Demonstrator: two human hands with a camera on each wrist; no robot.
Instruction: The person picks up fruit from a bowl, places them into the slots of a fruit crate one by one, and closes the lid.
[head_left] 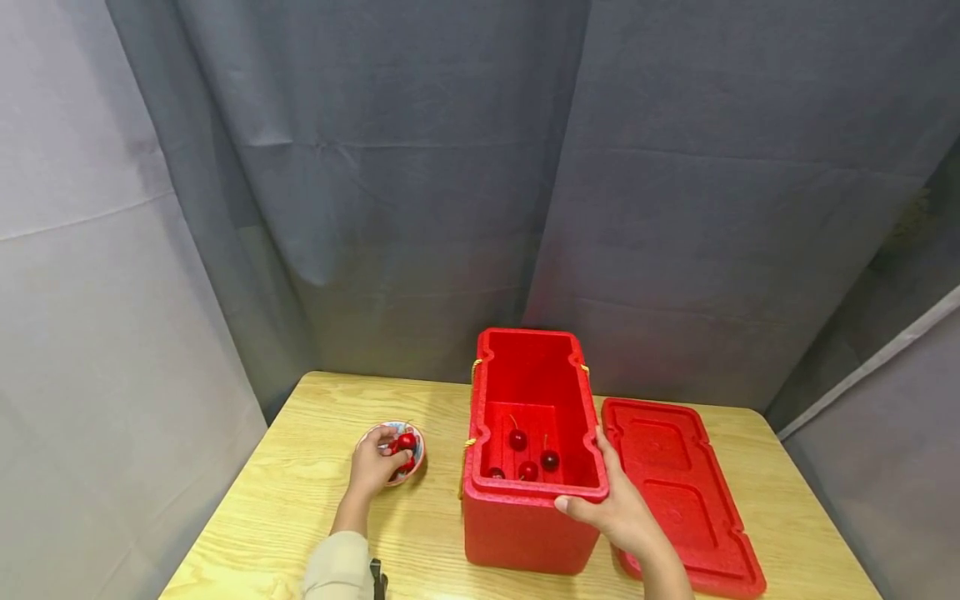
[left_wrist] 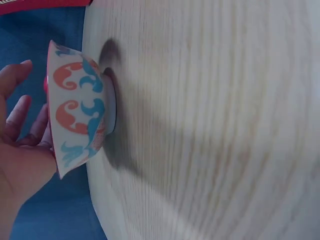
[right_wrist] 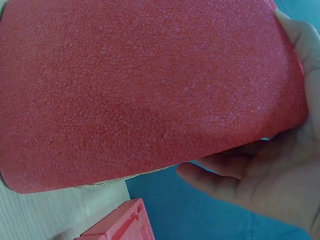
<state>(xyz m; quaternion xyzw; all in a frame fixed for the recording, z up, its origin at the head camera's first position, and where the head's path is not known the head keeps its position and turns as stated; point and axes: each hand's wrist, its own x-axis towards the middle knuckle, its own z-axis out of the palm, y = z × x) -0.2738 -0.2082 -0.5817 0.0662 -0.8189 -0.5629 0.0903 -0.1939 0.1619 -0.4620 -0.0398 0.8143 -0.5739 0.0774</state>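
Note:
At the left of the table, my left hand point(head_left: 372, 463) reaches over a small patterned bowl point(left_wrist: 80, 107) with red cherries point(head_left: 406, 441) in it. Its thumb and fingers are spread around the cherries at the rim, and the bowl wall hides part of them in the left wrist view. A tall red foam box point(head_left: 528, 533) stands mid-table without its lid; several dark red cherries point(head_left: 517, 439) lie on its floor. My right hand point(head_left: 618, 508) grips the box's near right corner, thumb on the front rim and fingers along the right side.
The red lid point(head_left: 678, 500) lies flat to the right of the box. Yellow cord point(head_left: 468, 444) hangs at the box's left side. Grey curtains point(head_left: 420, 167) stand behind the wooden table point(head_left: 270, 517).

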